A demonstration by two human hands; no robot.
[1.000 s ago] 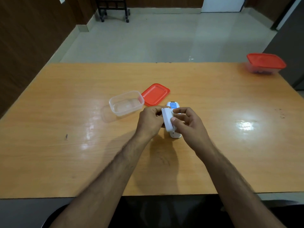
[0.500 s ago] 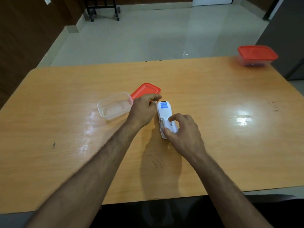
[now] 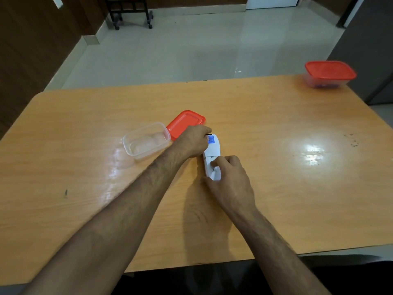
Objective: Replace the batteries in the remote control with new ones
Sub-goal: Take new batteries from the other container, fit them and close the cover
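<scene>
The remote lies back-up on the table — steady for working the cover. The left hand curls round its far end; the right hand pinches its near end, fingertips pressing down.

I can read nothing here. The remote control carries a blue label at its far end and a small dark mark nearer me, both too blurred.
</scene>
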